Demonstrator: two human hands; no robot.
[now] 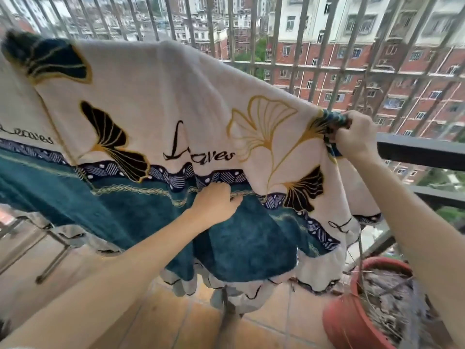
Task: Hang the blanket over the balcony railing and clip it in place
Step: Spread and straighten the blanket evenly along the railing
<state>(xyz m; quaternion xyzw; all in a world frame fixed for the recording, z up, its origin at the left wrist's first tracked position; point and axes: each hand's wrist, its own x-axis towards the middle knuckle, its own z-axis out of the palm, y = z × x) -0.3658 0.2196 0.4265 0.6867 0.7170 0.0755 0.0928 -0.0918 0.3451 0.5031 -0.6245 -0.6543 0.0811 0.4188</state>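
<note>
A cream and teal blanket with dark and gold ginkgo leaves and the word "Leaves" hangs spread across the view, draped in front of the balcony bars. My right hand grips its bunched upper right corner just above the dark balcony railing. My left hand pinches the fabric lower down, at the patterned band where cream meets teal. The blanket's ruffled hem hangs free over the floor. No clip is visible.
A red flowerpot full of dry twigs stands at the lower right by the railing. A metal folding rack is at the left under the blanket. Tall vertical security bars rise above the railing. The floor is tan tile.
</note>
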